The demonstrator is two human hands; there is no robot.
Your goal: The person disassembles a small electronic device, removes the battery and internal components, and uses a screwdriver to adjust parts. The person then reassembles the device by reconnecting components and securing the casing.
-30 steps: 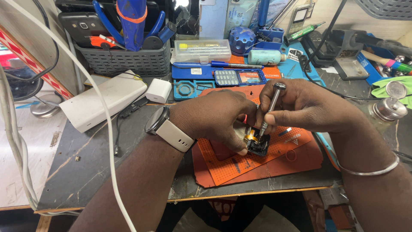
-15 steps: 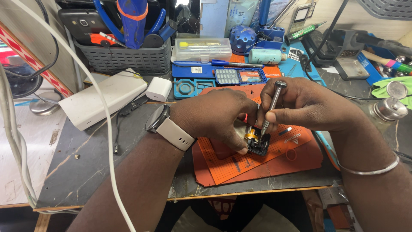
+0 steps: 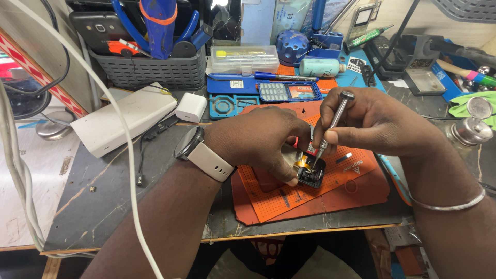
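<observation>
Orange mat (image 3: 330, 194) on the tabletop (image 3: 103, 206) carries a small black part (image 3: 311, 174); the left hand (image 3: 263, 142) pinches its edge, while the right hand (image 3: 382, 124) grips a screwdriver (image 3: 330, 126), tip seemingly touching it.

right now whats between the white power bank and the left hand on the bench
In the head view, between the white power bank and the left hand sits a small white charger cube, with a thin black cable on the dark benchtop.
</observation>
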